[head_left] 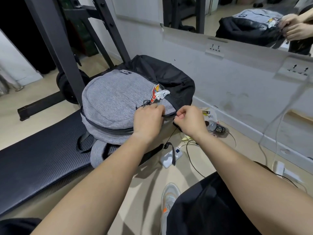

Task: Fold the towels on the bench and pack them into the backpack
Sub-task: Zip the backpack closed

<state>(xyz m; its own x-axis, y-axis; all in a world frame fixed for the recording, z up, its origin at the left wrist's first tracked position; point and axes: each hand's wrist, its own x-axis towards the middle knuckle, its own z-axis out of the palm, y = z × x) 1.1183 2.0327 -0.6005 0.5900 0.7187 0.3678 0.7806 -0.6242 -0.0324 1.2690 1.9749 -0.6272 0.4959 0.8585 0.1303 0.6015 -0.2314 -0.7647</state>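
Left grip point(149, 119) lies palm down on the front of the grey backpack point(110, 99), its fingers curled over the fabric at the edge of the dark zip line and holding it there. Right grip point(189, 119) is just beside it, nearly touching, with thumb and forefinger pinched tight at the same zip line on the bag's near right corner; whatever small part it pinches is hidden between the fingertips. The backpack lies front up on the far end of the black padded surface point(42, 160), its black back panel bulging beyond the grey front and its shoulder straps trailing towards the camera. A second zip point(105, 128) runs closed round the front panel, and colourful charms point(158, 93) rest on the grey cloth just past the left grip. On the floor to the right lie a plastic bottle point(217, 128), a white charger block point(171, 157) with cables, and, nearer, a pale shoe point(169, 197). A wall mirror point(237, 14) reflects the bag and both hands. A black steel frame point(67, 56) stands behind the surface.
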